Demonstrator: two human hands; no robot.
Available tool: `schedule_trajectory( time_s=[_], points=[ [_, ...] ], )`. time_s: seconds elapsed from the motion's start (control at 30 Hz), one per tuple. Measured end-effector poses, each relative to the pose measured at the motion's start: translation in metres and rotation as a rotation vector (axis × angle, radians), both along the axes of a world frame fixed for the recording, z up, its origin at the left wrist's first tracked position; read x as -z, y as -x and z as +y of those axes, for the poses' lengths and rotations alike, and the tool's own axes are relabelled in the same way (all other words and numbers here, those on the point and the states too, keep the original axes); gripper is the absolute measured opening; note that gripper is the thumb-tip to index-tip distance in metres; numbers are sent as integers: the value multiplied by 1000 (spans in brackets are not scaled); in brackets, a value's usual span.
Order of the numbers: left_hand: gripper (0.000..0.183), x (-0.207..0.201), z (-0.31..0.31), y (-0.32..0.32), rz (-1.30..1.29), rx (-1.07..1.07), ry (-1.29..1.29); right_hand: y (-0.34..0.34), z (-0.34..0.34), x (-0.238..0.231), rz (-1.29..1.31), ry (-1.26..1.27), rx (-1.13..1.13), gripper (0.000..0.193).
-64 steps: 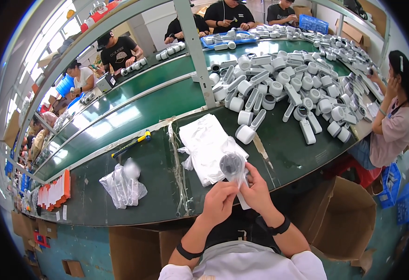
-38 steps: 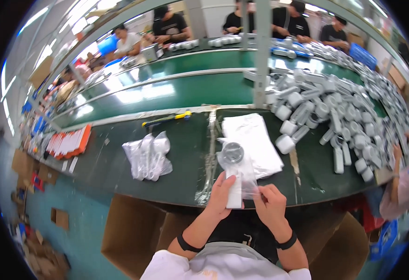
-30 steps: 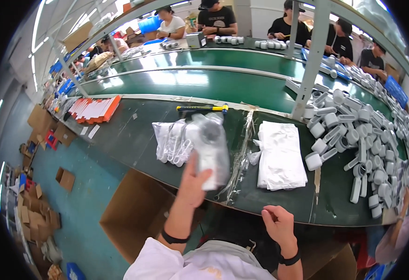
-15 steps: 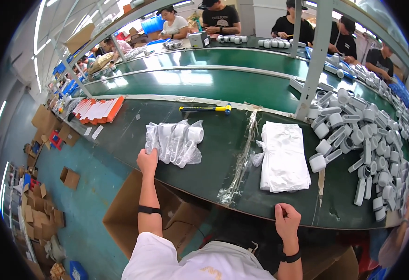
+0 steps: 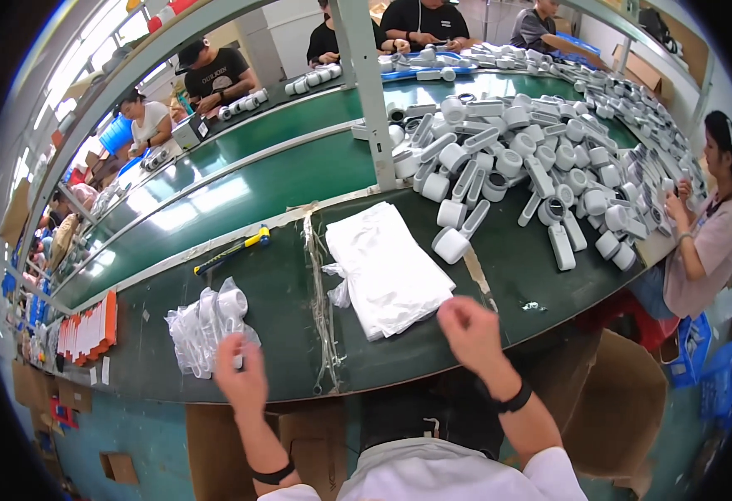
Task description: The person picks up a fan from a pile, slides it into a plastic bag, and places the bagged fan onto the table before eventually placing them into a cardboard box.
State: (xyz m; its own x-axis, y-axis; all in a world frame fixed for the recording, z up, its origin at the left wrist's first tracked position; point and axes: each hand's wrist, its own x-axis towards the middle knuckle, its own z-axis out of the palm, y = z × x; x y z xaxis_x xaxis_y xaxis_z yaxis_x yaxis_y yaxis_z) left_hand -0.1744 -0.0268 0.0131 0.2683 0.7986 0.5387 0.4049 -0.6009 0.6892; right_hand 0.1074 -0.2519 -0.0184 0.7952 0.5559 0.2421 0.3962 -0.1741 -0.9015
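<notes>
My left hand (image 5: 242,374) is raised at the near edge of the bench, overlapping the lower right of a group of bagged devices (image 5: 192,338). These are several white, round-headed handheld devices in clear plastic, lying side by side. Motion smears the left fingers, so contact with the bags cannot be made out. My right hand (image 5: 471,336) hovers by the near right corner of a stack of flat white plastic bags (image 5: 387,271). Its fingers look curled but blurred, and whether they touch the stack is unclear.
A large heap of loose white devices (image 5: 541,159) covers the right of the bench (image 5: 278,334). A yellow-and-black hammer (image 5: 232,250) lies behind the bagged group. Orange-and-white boxes (image 5: 87,331) lie far left. A metal post (image 5: 369,108) rises behind the stack. A co-worker (image 5: 704,242) sits right.
The view has swung to the right, bringing more of the heap and a seated co-worker into sight. My right hand has come up beside the bag stack; my left is at the bagged group's right side.
</notes>
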Motion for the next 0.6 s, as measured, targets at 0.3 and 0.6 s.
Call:
schedule_trajectory(
  time_s=[0.3, 0.6],
  points=[
    [21, 13, -71, -158, 195, 766, -211, -158, 37, 16, -863, 460, 152, 36],
    [12, 34, -66, -176, 413, 610, -350, -150, 35, -5, -815, 788, -31, 30]
  ],
)
